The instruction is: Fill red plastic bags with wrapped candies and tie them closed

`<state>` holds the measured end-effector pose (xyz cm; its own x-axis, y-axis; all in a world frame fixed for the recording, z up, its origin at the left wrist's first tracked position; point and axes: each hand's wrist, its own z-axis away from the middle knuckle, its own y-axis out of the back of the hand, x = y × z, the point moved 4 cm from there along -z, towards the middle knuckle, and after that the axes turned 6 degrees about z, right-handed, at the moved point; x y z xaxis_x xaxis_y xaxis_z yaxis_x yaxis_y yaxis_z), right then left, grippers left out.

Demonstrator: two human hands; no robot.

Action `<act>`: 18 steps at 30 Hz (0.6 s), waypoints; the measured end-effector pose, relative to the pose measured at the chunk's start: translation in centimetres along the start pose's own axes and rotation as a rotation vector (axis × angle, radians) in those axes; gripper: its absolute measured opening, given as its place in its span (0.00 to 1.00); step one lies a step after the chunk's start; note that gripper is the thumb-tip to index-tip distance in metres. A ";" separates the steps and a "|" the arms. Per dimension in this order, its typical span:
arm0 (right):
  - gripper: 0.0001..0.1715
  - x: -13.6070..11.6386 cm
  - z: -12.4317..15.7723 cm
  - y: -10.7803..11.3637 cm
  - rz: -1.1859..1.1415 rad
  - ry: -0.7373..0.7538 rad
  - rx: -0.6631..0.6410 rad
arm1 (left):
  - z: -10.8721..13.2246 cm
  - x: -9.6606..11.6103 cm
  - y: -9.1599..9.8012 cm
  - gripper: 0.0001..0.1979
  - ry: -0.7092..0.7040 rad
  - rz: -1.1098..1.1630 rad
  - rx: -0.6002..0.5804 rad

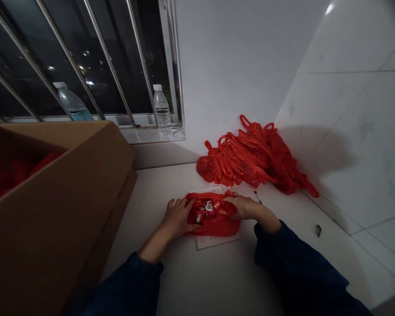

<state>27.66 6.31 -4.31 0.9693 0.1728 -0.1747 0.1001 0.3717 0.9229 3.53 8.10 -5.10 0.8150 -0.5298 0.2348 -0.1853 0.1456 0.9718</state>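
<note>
A red plastic bag (219, 228) lies on the table with its mouth spread wide. Inside it show several small red packets (210, 209) with white and gold print. At the bag's left edge is my left hand (179, 218), its thumb and fingers bent around the plastic. My right hand (245, 207) grips the opposite edge, with its fingertips partly hidden by the bag's folds. Beneath the bag, a white paper or notebook (217, 241) sticks out at front and back.
A pile of red plastic bags (250, 153) lies against the wall. On the left stands a large open cardboard box (59, 193) with red things inside. Two water bottles, a left one (73, 103) and a right one (162, 112), stand by the barred window. A pen (257, 197) and a small dark object (317, 230) lie at right.
</note>
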 end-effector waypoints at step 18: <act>0.13 -4.7 1.5 2.4 0.068 0.113 0.261 | 0.4 2.9 1.1 0.22 -0.005 0.042 -0.012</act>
<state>23.67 5.03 -0.77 0.9462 0.2950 -0.1326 0.1040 0.1109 0.9884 5.48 6.35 -3.33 0.8041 -0.5269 0.2752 -0.2123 0.1778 0.9609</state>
